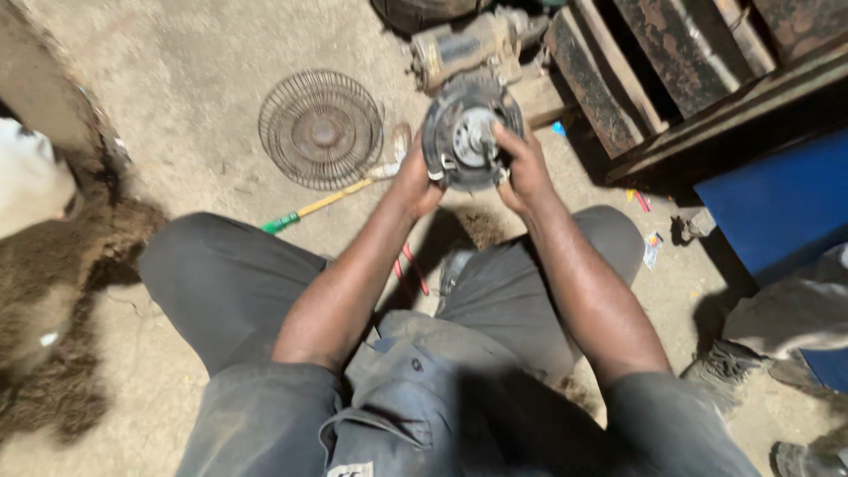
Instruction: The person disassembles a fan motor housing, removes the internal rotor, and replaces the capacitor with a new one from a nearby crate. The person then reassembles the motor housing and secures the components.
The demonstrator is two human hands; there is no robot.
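Observation:
A round dark fan motor housing (pixel 463 132) with a pale metal hub at its centre is held up in front of me, above the floor. My left hand (pixel 415 181) grips its left rim. My right hand (pixel 523 165) holds its right side, with fingers reaching onto the hub. Both arms stretch out over my knees in grey trousers.
A round wire fan guard (pixel 320 129) lies on the concrete floor to the left. A screwdriver with a green handle and yellow shaft (pixel 314 208) lies below it. Red-handled pliers (pixel 410 266) lie between my legs. A dusty motor (pixel 462 49), rusty slats (pixel 618 75) and a blue box (pixel 777 208) are at the right.

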